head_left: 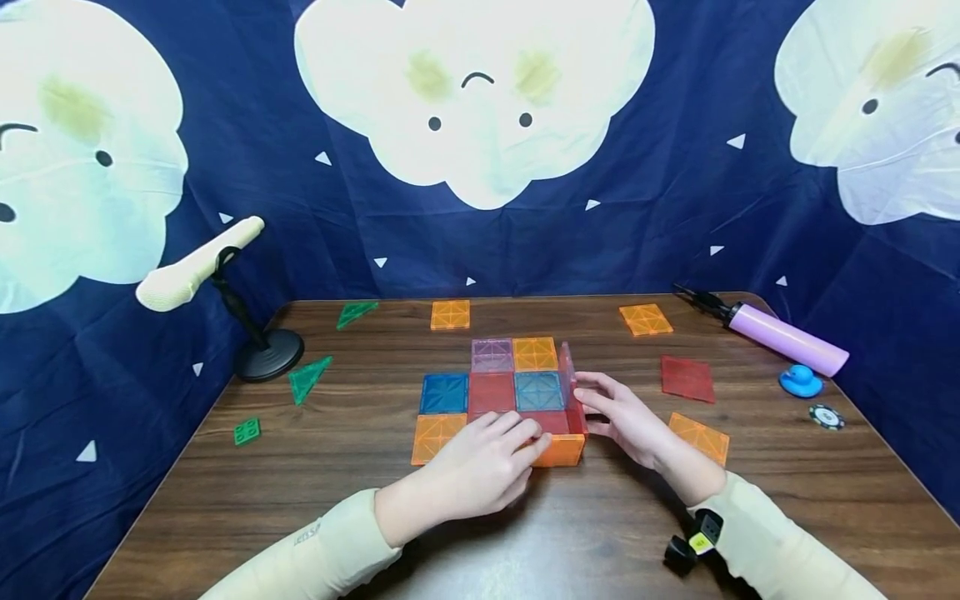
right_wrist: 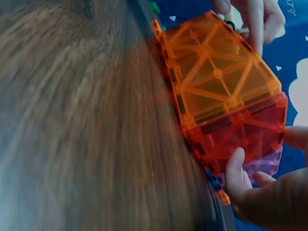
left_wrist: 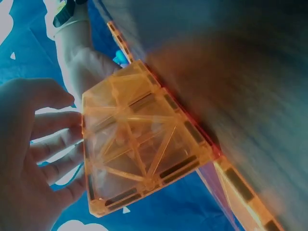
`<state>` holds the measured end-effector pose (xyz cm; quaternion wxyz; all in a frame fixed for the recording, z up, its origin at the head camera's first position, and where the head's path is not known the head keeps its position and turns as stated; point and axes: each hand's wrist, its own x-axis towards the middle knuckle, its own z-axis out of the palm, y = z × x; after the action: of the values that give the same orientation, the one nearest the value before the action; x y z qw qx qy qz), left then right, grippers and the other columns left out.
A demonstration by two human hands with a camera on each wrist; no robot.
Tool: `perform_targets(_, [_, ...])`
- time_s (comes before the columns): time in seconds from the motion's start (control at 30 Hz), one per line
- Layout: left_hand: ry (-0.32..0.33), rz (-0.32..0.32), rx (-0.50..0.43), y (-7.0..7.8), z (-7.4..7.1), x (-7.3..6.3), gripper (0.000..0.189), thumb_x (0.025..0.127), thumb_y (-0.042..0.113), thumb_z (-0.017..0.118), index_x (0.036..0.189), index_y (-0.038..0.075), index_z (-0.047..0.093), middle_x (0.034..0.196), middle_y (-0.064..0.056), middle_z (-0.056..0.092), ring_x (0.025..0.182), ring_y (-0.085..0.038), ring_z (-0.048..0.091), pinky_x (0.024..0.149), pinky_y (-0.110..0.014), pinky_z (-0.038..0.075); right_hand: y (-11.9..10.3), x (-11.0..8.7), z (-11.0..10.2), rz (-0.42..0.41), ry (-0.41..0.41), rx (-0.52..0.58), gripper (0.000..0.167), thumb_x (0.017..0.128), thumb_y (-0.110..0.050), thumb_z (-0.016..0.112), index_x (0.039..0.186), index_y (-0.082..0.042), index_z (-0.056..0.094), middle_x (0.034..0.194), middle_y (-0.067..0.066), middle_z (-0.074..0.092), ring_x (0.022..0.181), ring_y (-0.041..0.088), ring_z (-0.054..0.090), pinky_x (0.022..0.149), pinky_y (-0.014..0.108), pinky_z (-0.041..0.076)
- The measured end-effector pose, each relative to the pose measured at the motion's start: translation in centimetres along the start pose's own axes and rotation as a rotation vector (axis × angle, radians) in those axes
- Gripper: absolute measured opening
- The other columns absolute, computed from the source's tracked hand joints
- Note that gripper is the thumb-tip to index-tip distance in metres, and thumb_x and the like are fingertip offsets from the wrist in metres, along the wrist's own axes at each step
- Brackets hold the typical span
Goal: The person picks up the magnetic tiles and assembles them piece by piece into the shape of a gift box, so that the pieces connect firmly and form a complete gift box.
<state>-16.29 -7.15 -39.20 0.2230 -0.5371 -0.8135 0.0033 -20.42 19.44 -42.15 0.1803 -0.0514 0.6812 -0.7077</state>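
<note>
In the head view, flat translucent magnetic tiles, including a blue tile [head_left: 444, 393] and a red tile [head_left: 491, 393], lie joined at the table's middle. Along their near right side stands an orange tile [left_wrist: 134, 139]. It meets an upright red tile [right_wrist: 240, 130] at the corner, with an upright purple tile [right_wrist: 269, 162] beyond. My left hand [head_left: 483, 467] reaches over the orange tile, its relaxed fingers at the top edge. My right hand [head_left: 626, 417] pinches the upright red tile, one digit on its outer face and another at the top edge.
Loose orange tiles [head_left: 699, 437], a dark red tile [head_left: 687, 379] and green triangles [head_left: 309, 379] lie around. A purple pump [head_left: 787, 337], blue duck [head_left: 801, 381] and poker chip [head_left: 827, 417] sit right. A black stand [head_left: 268, 357] and green block [head_left: 247, 431] are left.
</note>
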Motion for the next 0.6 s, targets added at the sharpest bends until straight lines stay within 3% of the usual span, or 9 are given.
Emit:
perform_targets(0.13, [-0.029, -0.042, -0.009, 0.2, 0.0, 0.0, 0.043, 0.093, 0.031, 0.069, 0.133, 0.014, 0.068, 0.116, 0.0, 0.063, 0.101, -0.018, 0.056, 0.082, -0.032, 0.048, -0.2, 0.1, 0.4, 0.002, 0.013, -0.04, 0.055, 0.11, -0.024, 0.046, 0.155, 0.002, 0.027, 0.146, 0.031, 0.042, 0.118, 0.03, 0.056, 0.097, 0.039, 0.052])
perform_targets(0.23, [-0.021, -0.147, -0.132, -0.2, -0.5, -0.4, 0.047, 0.093, 0.029, 0.069, 0.138, 0.014, 0.065, 0.122, -0.001, 0.064, 0.109, -0.02, 0.057, 0.088, -0.037, 0.049, -0.2, 0.1, 0.5, 0.018, 0.018, -0.05, 0.057, 0.11, -0.027, 0.046, 0.156, 0.001, 0.027, 0.15, 0.03, 0.039, 0.126, 0.035, 0.051, 0.099, 0.041, 0.051])
perform_targets(0.33, [0.027, -0.365, -0.389, -1.6, -1.1, -1.7, 0.049, 0.094, 0.022, 0.068, 0.141, 0.012, 0.061, 0.132, -0.002, 0.062, 0.121, -0.021, 0.055, 0.098, -0.042, 0.048, -0.1, 0.0, 0.7, 0.032, 0.017, -0.045, 0.06, 0.109, -0.03, 0.047, 0.157, -0.001, 0.026, 0.155, 0.028, 0.034, 0.134, 0.041, 0.043, 0.101, 0.044, 0.05])
perform_targets(0.47, [0.118, -0.747, -0.749, -4.4, -1.8, -5.2, 0.045, 0.096, 0.01, 0.067, 0.139, 0.007, 0.06, 0.134, -0.011, 0.063, 0.124, -0.028, 0.058, 0.102, -0.05, 0.047, 0.0, -0.1, 0.9, 0.038, -0.008, -0.045, 0.063, 0.109, -0.031, 0.048, 0.159, -0.002, 0.023, 0.157, 0.028, 0.03, 0.139, 0.045, 0.038, 0.103, 0.046, 0.048])
perform_targets(0.6, [0.114, -1.082, -0.99, -6.5, -1.5, -8.6, 0.044, 0.101, 0.007, 0.057, 0.143, -0.002, 0.051, 0.139, -0.024, 0.057, 0.126, -0.038, 0.056, 0.104, -0.055, 0.045, -0.1, -0.2, 0.8, 0.041, -0.012, -0.052, 0.065, 0.109, -0.033, 0.049, 0.159, -0.002, 0.022, 0.157, 0.029, 0.03, 0.14, 0.046, 0.038, 0.103, 0.046, 0.048])
